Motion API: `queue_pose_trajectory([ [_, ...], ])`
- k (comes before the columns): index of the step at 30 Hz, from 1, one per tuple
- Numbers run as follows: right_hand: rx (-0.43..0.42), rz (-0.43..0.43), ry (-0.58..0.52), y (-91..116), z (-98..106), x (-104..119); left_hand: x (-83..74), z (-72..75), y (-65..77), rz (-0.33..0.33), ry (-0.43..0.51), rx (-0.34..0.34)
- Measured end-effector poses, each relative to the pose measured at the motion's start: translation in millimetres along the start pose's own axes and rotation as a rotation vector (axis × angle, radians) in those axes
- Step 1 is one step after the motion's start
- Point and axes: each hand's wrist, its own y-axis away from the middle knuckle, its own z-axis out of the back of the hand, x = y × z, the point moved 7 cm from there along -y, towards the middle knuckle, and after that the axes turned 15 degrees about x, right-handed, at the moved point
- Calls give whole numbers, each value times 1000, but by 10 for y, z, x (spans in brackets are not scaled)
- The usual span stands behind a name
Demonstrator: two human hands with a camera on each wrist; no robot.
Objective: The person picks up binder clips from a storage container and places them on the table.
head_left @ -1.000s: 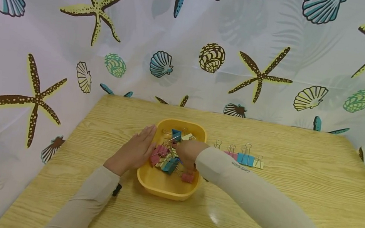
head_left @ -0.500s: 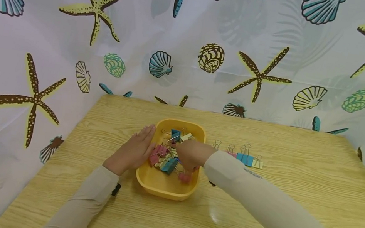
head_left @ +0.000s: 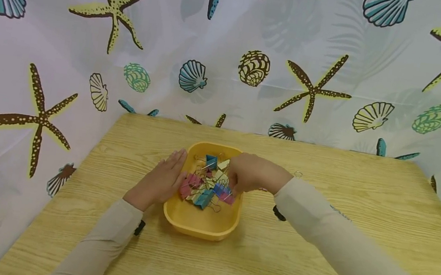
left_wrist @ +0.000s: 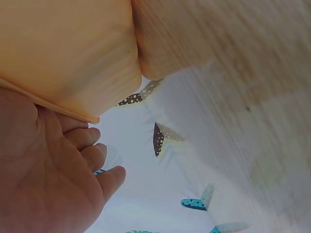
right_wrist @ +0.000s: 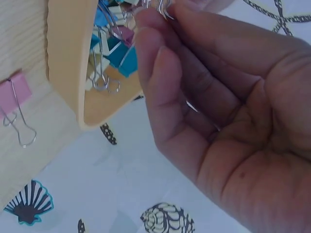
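A yellow plastic tub (head_left: 198, 234) on the table holds several binder clips in pink, teal, blue and cream, such as the teal binder clip (head_left: 204, 198). Along the tub's left side lies my left hand (head_left: 159, 178), its fingers fairly straight against the rim; the left wrist view shows the palm (left_wrist: 48, 170) beside the outer wall. Over the tub's right rim, my right hand (head_left: 255, 175) pinches the wire handles (right_wrist: 165, 8) of a binder clip between thumb and fingertips. A pink binder clip (head_left: 227, 197) hangs just below those fingertips. The fingers partly hide the pile.
Right of the tub, a pink binder clip (right_wrist: 14, 92) lies on the wooden table (head_left: 202, 266); my right forearm (head_left: 330, 228) mostly hides the row of clips there in the head view. A cloth (head_left: 218, 95) printed with starfish and shells stands behind.
My right hand has risen and moved right toward the tub's rim, bringing the pink binder clip up from the tub's lower right. The forearm now covers the row of clips. My left hand stays put.
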Motion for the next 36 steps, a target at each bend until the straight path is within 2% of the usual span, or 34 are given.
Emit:
queue_pose_trajectory([
  [9,-109,77,-98,339,143,-229,7,-4,0,1,-5,3],
  [17,-157,64,-197,617,182,-518,23,-3,-2,1,-1,-2],
  [26,-203,-10,-253,867,98,-965,29,-24,-15,4,4,-5],
  [36,-290,-129,-284,1165,-175,-1540,27,-20,-17,5,1,-2],
])
